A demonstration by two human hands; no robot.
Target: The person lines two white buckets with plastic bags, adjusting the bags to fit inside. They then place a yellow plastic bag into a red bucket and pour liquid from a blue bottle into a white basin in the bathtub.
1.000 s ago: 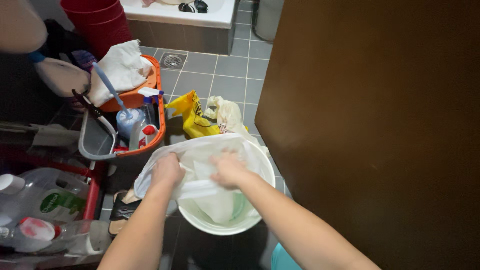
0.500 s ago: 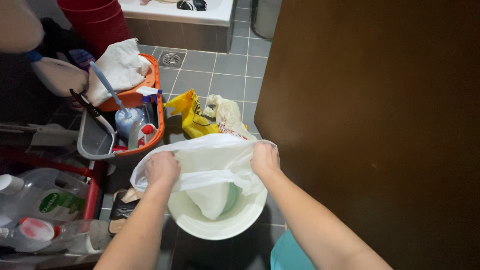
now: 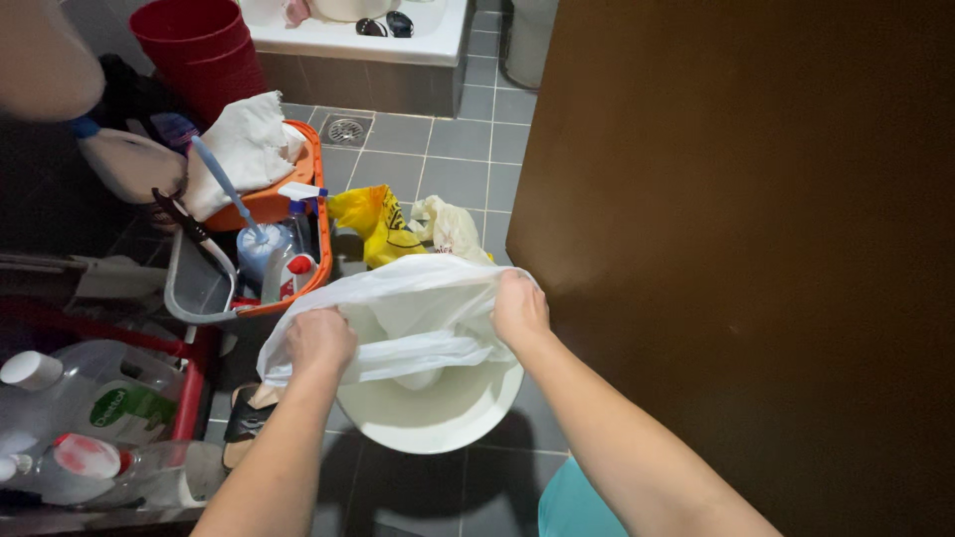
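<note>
over a white bin (image 3: 438, 423) on the grey tiled floor (image 3: 438, 149), both hands are clenched on a thin white plastic bag (image 3: 408, 298). left hand (image 3: 320, 340) is a closed fist pinching the bag's near-left edge, right hand (image 3: 519, 306) is closed on the far-right edge; they're held apart so the bag mouth is stretched wide across the bin's top, looks like the spacing matches the rim. bag covers the back part of the bin, front of the bin rim shows bare, so the bag sits above and partly inside it, not snug on the rim as far as i can tell. just behind the bag, crumpled yellow bag (image 3: 373, 224) and a pale bag (image 3: 450, 227) lie on the floor, out of the way. to the left, an orange-and-grey caddy (image 3: 318, 214) keeps the cleaning stuff upright and together: spray bottle (image 3: 294, 264), blue-handled brush (image 3: 227, 189), white cloth (image 3: 239, 144) draped over the top. near left, clear jugs (image 3: 90, 408) lie in a red rack (image 3: 189, 393). red bucket (image 3: 194, 50) stands at the back by a white ledge (image 3: 348, 35). brown door (image 3: 746, 249) fills the right side, close to the right arm.
</note>
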